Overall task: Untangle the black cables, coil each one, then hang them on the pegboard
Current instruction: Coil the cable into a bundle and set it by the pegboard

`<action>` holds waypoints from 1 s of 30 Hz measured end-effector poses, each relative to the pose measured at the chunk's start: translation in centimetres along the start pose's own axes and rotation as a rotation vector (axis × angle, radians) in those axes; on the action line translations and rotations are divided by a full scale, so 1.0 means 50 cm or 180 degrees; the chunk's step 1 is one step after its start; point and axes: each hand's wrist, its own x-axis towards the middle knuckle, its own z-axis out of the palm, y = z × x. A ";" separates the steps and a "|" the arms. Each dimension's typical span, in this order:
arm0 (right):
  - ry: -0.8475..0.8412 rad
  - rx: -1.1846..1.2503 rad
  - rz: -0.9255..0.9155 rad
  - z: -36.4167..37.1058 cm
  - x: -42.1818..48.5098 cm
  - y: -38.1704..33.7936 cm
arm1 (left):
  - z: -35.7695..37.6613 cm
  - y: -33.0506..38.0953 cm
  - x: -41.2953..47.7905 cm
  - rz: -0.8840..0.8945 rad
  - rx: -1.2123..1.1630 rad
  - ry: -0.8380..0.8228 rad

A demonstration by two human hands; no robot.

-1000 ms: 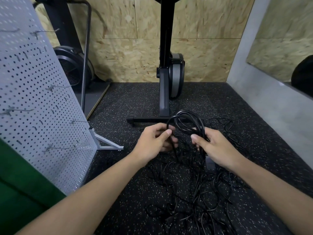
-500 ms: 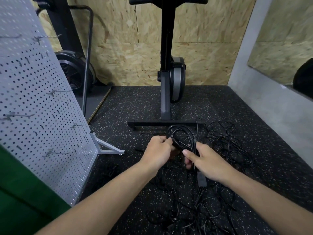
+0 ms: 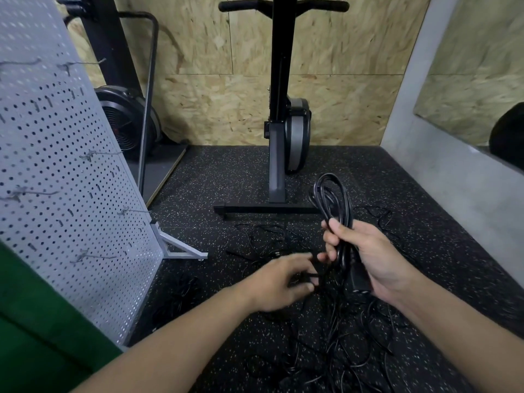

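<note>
Far left, bottom corner: a green object [image 3: 34, 336], too little in view to ID. Next to it stood the white pegboard [image 3: 56, 165], upright on a metal foot [image 3: 181, 252], w/ wire hooks [image 3: 93, 256] sticking out of its face. Behind the board, a black fan-wheel machine [image 3: 124, 123] sat against the chipboard wall [image 3: 198, 95]. The floor [image 3: 226, 171] was black rubber w/ pale specks.

The left hand [image 3: 280, 282] hung low over the floor near centre, fingers pointing right toward the other hand & badly motion-blurred. A thin black strand ran past its fingertips, but I couldn't tell whether they pinched it or were just loose beside it.

Centre back: a tall black exercise machine [image 3: 279, 123], handlebar at top, T-shaped base flat on the floor.

Right of centre: the coiled cable [image 3: 331, 199], thick & black, several loops, rose above the right hand [image 3: 368, 256]. That hand gripped the coil's lower part, thumb across the front, fingers curled round the bundle. The plug [image 3: 358, 279] lay against the palm, pointing down.

Under & btwn both hands, the tangle of thin black cables [image 3: 348, 336] was spread over the floor, from near the machine's base down to the bottom edge. Couldn't tell if the coil joined it.

Far right: a grey wall [image 3: 453, 180] w/ a mirror [image 3: 482, 66] reflecting chipboard.
</note>
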 end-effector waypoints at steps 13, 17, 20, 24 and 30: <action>0.0883 -0.3723 0.0061 -0.049 -0.002 -0.017 | -0.089 0.071 -0.001 0.0459 0.0334 0.1317; -0.0023 -0.3754 0.0267 -0.004 -0.020 -0.007 | -0.101 0.078 -0.007 0.0510 0.0066 0.1929; -0.0506 -0.4122 0.0179 0.002 -0.015 0.002 | -0.105 0.081 -0.010 0.0389 0.0050 0.2164; -0.0487 -0.4177 0.0067 -0.007 -0.009 0.010 | -0.099 0.074 -0.008 0.0144 0.0297 0.2169; -0.0322 -0.2795 0.0034 -0.042 -0.007 -0.002 | -0.113 0.029 -0.020 -0.0523 -0.1138 0.1449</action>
